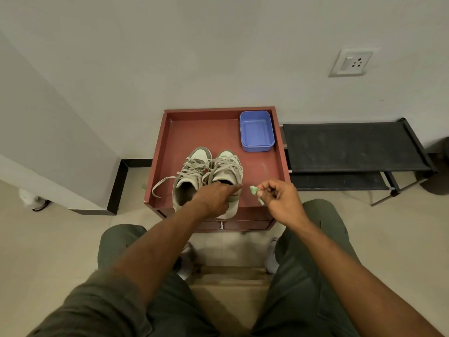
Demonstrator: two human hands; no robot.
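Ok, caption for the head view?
Left hand holds a sneaker on the red cabinet; right hand pinches a green cloth.

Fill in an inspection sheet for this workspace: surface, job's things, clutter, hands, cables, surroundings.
Surface: red-brown wooden cabinet top with raised rim; faint scuffs towards its right side.
Job's things: pair of grey-and-white lace-up sneakers side by side, toes towards the wall, laces loose, one trailing left; small pale green scrap of cloth or sponge.
Clutter: blue rectangular plastic tub in the back right corner, apparently empty.
Hands: left hand on the right-hand sneaker's collar, grip hidden; right hand pinches the green scrap.
Cables: nothing seen.
Surroundings: black two-tier rack, white wall socket, beige tiled floor.
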